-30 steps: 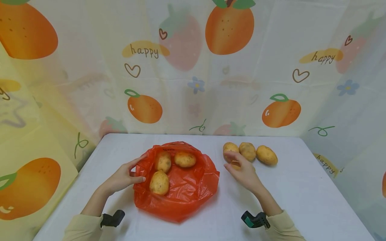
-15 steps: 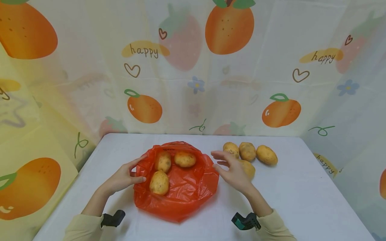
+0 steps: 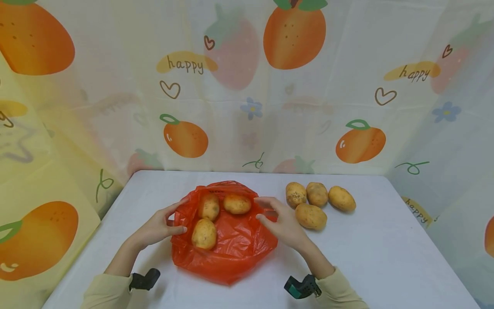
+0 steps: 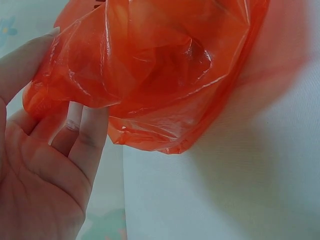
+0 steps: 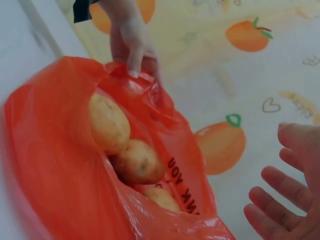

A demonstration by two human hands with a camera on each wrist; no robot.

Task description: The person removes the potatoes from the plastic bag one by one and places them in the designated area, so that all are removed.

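A red plastic bag (image 3: 227,266) stands with its mouth spread wide on the white table. Inside it lie three potatoes: a front potato (image 3: 204,234), a back left potato (image 3: 209,207) and a back right potato (image 3: 237,204). My left hand (image 3: 152,229) holds the bag's left rim between thumb and fingers; in the left wrist view the thumb lies over the red film. At the bag's right rim is my right hand (image 3: 284,225), fingers spread and nothing in them. The right wrist view shows these fingers (image 5: 280,200) apart from the film.
Several potatoes sit together at the back right, the nearest potato (image 3: 311,216) just beyond my right hand. The white table (image 3: 378,257) ends at a back edge against a fruit-printed curtain (image 3: 293,107). Each wrist wears a dark camera mount (image 3: 302,286).
My right hand has moved left, from over the loose potatoes to the bag's right rim, uncovering the nearest potato. My left hand keeps its hold on the bag.
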